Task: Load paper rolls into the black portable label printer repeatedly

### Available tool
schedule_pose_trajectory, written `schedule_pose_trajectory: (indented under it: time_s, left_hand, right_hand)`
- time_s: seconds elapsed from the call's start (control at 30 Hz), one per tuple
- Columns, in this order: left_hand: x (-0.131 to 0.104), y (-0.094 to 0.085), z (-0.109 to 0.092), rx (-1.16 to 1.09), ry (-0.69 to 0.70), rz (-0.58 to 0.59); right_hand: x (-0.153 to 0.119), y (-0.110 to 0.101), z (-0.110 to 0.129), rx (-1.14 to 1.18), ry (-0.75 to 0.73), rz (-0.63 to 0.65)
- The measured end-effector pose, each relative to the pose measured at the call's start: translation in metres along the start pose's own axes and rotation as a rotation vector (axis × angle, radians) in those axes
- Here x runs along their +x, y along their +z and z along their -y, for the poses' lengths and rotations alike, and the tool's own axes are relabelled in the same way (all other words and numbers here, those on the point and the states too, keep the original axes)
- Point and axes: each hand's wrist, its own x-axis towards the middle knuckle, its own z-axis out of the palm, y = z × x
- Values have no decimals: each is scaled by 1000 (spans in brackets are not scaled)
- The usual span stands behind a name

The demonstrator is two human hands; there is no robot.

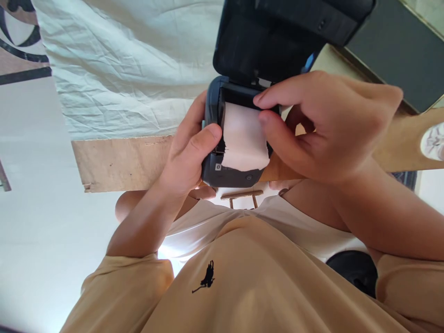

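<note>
A small dark portable receipt printer (pixel 233 178) is held above the table edge, its black lid (pixel 256 51) swung up. My left hand (pixel 189 148) is closed around the printer's left side, the thumb on its rim. In the compartment lies a white paper roll (pixel 244 134), its torn loose end hanging over the front near the power button. My right hand (pixel 322 125) has thumb and forefinger close together at the roll's upper right edge, touching the paper. Its other fingers are curled underneath and partly hidden.
A pale wrinkled cloth (pixel 132 64) covers much of the wooden table (pixel 121 164). Behind the lid is a black boxy object (pixel 333 21). A dark grey flat panel (pixel 398 51) lies at upper right, with a white round object (pixel 433 141) at the right edge.
</note>
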Motion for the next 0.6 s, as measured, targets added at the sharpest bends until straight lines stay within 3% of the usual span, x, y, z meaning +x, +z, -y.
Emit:
schedule_pose_trajectory:
  time_s: [0.2,0.4,0.5,0.6]
  left_hand:
    - [0,-4,3,45,45,11]
    - [0,-9,5,90,67,23]
    - [-1,-5,5,32,29,-28]
    - [-1,1,3,-37,-2,-45]
  right_hand:
    - [-3,-10,8,-241,133,214]
    - [11,-13,20,-228,209,457]
    - [14,-13,20,-118,229,483]
    - [7,-20,12,26,130,410]
